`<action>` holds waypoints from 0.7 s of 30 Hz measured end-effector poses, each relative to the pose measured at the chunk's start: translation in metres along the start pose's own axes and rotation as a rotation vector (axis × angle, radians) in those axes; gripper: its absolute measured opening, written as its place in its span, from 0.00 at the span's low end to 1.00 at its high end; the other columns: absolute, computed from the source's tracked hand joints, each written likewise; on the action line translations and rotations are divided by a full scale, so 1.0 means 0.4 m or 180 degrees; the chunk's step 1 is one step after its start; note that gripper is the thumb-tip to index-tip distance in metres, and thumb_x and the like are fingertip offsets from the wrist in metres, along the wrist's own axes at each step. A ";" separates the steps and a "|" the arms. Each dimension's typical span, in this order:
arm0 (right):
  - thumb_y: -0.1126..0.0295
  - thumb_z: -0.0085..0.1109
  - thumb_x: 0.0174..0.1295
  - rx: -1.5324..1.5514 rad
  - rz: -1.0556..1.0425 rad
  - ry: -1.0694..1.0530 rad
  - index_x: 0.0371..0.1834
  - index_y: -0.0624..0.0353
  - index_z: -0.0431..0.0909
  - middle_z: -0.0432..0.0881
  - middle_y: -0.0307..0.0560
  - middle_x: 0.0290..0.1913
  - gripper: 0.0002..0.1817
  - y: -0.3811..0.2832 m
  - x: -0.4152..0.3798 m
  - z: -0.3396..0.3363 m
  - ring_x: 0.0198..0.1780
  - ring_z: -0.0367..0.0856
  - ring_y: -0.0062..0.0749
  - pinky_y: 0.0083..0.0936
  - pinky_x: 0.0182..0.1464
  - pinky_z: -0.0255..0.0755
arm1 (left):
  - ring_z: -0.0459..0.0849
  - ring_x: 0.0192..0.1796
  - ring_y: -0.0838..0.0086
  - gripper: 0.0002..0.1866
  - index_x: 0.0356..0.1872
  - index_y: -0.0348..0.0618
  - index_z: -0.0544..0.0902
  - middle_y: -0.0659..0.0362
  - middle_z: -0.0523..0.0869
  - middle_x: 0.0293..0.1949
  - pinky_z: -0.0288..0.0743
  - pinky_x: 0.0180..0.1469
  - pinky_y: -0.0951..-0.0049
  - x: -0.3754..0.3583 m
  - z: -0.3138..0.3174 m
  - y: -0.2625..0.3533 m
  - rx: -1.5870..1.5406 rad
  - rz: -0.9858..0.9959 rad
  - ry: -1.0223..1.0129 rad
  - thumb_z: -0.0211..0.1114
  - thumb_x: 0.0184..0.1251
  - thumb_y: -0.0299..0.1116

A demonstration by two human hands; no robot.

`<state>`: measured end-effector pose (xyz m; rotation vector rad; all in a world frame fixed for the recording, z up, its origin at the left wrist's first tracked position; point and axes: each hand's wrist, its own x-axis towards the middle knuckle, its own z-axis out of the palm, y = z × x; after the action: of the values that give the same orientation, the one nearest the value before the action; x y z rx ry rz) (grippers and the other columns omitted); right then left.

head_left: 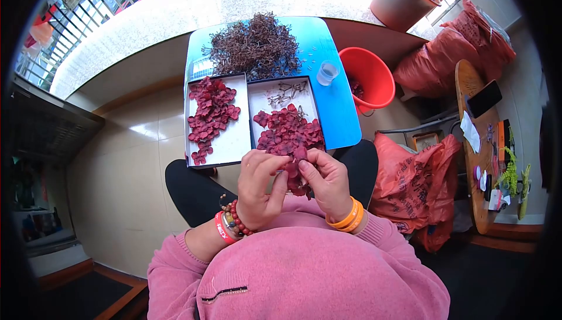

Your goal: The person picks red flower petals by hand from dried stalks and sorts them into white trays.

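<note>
Dark red artificial petals [295, 170] are pinched between my two hands, just past the near edge of the right box. My left hand [260, 184] holds them from the left with thumb and fingers together. From the right, my right hand [326, 180] grips the same petals. The right box [253, 109] contains a heap of red petals [288, 128] and a few brown stems [287, 93]. More petals [209, 115] lie in the left box [234, 138]. A pile of brown stems [254, 46] rests behind both boxes on the blue table [342, 122].
A clear cup [328, 72] stands on the table's right side, with a red bucket [380, 80] beyond it. Red bags [413, 185] sit at the right near a wooden stool [468, 138] bearing a phone [484, 98]. Another bucket [401, 4] stands on the stone ledge [175, 12].
</note>
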<state>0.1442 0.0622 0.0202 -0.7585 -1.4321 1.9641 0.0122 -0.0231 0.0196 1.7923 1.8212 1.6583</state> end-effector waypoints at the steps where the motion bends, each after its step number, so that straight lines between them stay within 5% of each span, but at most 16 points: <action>1: 0.73 0.53 0.69 -0.0070 -0.0085 0.0055 0.38 0.62 0.75 0.78 0.35 0.29 0.04 -0.003 -0.001 0.007 0.28 0.77 0.12 0.12 0.25 0.72 | 0.77 0.37 0.69 0.12 0.43 0.36 0.80 0.54 0.79 0.35 0.71 0.45 0.69 0.000 0.004 0.002 -0.0145 -0.0332 0.0021 0.62 0.56 0.17; 3: 0.73 0.53 0.69 -0.0258 0.0004 0.0037 0.38 0.62 0.74 0.77 0.35 0.28 0.04 -0.002 -0.003 0.008 0.27 0.75 0.13 0.12 0.26 0.72 | 0.76 0.36 0.72 0.08 0.39 0.37 0.79 0.56 0.77 0.34 0.70 0.41 0.75 0.005 0.006 -0.008 -0.0203 -0.0649 -0.0093 0.63 0.58 0.20; 10: 0.75 0.52 0.69 -0.1074 -0.0486 -0.0060 0.39 0.62 0.71 0.73 0.36 0.26 0.03 0.049 0.005 -0.012 0.26 0.70 0.14 0.16 0.27 0.67 | 0.75 0.34 0.70 0.07 0.36 0.39 0.78 0.57 0.76 0.32 0.69 0.39 0.73 0.016 0.014 -0.043 -0.0031 -0.0278 -0.0278 0.63 0.57 0.20; 18: 0.73 0.47 0.70 -0.0044 0.0782 -0.0249 0.37 0.59 0.68 0.68 0.34 0.26 0.04 0.053 0.025 -0.014 0.27 0.66 0.12 0.17 0.26 0.64 | 0.73 0.33 0.63 0.06 0.32 0.40 0.74 0.54 0.74 0.30 0.66 0.38 0.67 0.002 0.049 -0.070 0.0542 0.0043 -0.0315 0.62 0.56 0.21; 21: 0.72 0.45 0.71 -0.0254 0.0405 -0.0252 0.38 0.58 0.67 0.69 0.34 0.26 0.04 0.104 0.036 -0.026 0.24 0.66 0.12 0.15 0.23 0.62 | 0.73 0.34 0.60 0.06 0.33 0.39 0.75 0.53 0.75 0.31 0.66 0.38 0.66 -0.018 0.061 -0.078 0.0287 -0.0360 -0.0419 0.63 0.56 0.21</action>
<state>0.1371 0.0689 -0.0241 -0.8342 -1.5513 2.0636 0.0111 -0.0051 -0.0166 1.7505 1.9282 1.4056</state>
